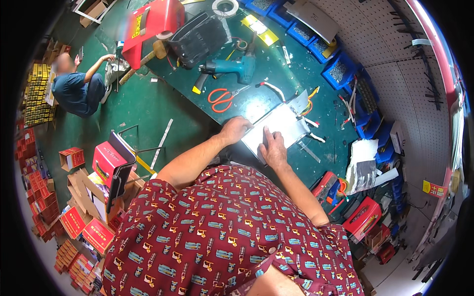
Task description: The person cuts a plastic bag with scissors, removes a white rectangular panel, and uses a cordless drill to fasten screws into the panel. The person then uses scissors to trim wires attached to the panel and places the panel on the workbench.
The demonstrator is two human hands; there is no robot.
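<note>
A flat silver metal box (277, 129) with wires coming out of its far right end lies on the green workbench in front of me. My left hand (236, 130) is closed at its left edge, fingers curled against the side and partly hidden. On the box's near part rests my right hand (274, 149), its index finger stretched out over the bright top and its other fingers apart. Beyond the box are scissors with orange handles (222, 100) and a teal power tool (234, 68), which looks like a heat gun or drill.
Blue bins of small parts (340, 70) line the bench's right side below a pegboard (380, 34). A red case (158, 22), a black casing (200, 39) and a mallet (159, 49) stand at the far left. On the floor, a person (79, 91) crouches near stacked boxes.
</note>
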